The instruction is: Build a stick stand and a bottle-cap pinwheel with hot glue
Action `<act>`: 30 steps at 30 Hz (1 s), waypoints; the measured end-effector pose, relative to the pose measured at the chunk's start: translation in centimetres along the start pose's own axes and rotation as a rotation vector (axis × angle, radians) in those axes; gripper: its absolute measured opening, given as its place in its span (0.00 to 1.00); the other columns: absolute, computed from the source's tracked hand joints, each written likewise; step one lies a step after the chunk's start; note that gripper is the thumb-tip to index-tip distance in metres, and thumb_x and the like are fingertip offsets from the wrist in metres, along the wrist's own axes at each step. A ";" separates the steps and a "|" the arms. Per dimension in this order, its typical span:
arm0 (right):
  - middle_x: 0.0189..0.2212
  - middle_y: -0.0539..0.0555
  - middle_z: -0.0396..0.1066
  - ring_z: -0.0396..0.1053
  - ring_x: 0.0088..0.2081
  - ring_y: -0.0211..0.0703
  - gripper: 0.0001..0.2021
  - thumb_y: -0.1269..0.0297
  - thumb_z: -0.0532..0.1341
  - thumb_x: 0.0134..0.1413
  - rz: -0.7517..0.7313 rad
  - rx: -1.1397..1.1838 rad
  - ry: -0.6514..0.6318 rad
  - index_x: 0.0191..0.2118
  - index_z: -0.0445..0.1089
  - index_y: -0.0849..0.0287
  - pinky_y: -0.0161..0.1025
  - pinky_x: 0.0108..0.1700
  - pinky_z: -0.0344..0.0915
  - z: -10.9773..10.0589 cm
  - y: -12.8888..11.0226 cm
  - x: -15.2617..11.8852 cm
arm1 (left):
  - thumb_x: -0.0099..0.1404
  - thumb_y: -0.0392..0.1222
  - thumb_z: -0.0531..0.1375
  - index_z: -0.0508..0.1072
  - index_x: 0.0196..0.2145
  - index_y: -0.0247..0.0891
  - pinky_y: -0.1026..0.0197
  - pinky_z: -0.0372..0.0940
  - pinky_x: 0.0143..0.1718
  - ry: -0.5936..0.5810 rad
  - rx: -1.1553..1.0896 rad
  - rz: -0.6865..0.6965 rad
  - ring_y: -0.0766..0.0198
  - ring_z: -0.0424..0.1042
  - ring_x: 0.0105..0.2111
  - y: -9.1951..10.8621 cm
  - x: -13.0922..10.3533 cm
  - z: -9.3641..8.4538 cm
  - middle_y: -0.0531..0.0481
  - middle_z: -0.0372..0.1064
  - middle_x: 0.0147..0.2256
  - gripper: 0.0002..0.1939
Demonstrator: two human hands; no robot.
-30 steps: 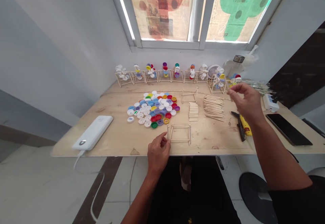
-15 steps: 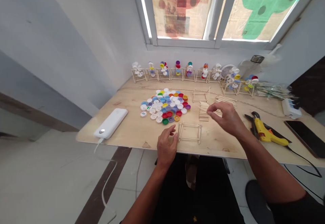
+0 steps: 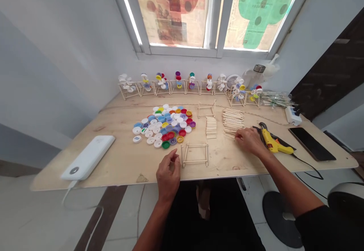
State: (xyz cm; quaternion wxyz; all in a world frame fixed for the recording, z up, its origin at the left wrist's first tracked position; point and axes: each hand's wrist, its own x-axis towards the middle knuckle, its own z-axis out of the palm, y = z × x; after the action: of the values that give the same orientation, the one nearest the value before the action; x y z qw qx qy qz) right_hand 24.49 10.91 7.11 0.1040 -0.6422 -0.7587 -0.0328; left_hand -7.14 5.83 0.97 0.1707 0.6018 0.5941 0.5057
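Observation:
My right hand (image 3: pixel 250 141) is at the near edge of a pile of short wooden sticks (image 3: pixel 233 119), its fingertips pinched on the end of a stick that is mostly hidden. On the left, my left hand (image 3: pixel 168 172) rests at the table's front edge with loosely curled fingers, thumb and forefinger apart and nothing seen between them. Just right of it stands a small frame of wooden sticks (image 3: pixel 195 162). A shorter row of sticks (image 3: pixel 211 128) lies between the frame and the pile. Another stick frame (image 3: pixel 206 115) sits farther back.
Coloured bottle caps (image 3: pixel 165 125) are heaped left of centre. Finished stick stands with cap wheels (image 3: pixel 178 80) line the wall. A yellow glue gun (image 3: pixel 274 143) and a phone (image 3: pixel 312 143) lie right, a white power bank (image 3: pixel 88 157) left. A socket block (image 3: pixel 292 116) sits back right.
My right hand has moved from above the short stick row to the near edge of the larger pile. My left hand stays beside the frame. The view has shifted right.

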 end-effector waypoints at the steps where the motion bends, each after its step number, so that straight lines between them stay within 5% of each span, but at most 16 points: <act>1: 0.26 0.50 0.74 0.67 0.33 0.43 0.06 0.70 0.57 0.49 -0.005 -0.012 -0.008 0.27 0.70 0.56 0.41 0.41 0.52 0.2 -0.1 0.0 | 0.62 0.45 0.54 0.70 0.48 0.36 0.58 0.66 0.41 -0.001 0.004 -0.003 0.62 0.71 0.35 0.0 0.0 0.0 0.46 0.72 0.35 0.18; 12: 0.32 0.54 0.75 0.65 0.36 0.45 0.10 0.68 0.53 0.54 0.104 -0.193 -0.055 0.31 0.71 0.57 0.41 0.39 0.48 -1.0 2.9 3.4 | 0.61 0.47 0.54 0.70 0.47 0.39 0.55 0.64 0.43 0.025 0.075 -0.035 0.60 0.70 0.36 -0.2 -0.1 0.4 0.46 0.72 0.37 0.18; 30: 0.31 0.60 0.75 0.65 0.36 0.46 0.09 0.69 0.54 0.53 -0.140 -0.406 -0.212 0.27 0.70 0.61 0.43 0.39 0.46 0.4 1.7 6.0 | 0.61 0.45 0.54 0.70 0.47 0.37 0.54 0.63 0.44 0.039 0.103 -0.013 0.59 0.71 0.36 0.5 -0.2 0.4 0.46 0.72 0.34 0.18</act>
State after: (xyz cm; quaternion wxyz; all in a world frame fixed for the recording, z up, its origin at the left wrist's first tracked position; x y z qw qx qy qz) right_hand 25.22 17.05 7.75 -0.1103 -0.5958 -0.7858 -0.1242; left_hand -6.53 5.69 1.13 0.1312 0.5960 0.6265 0.4849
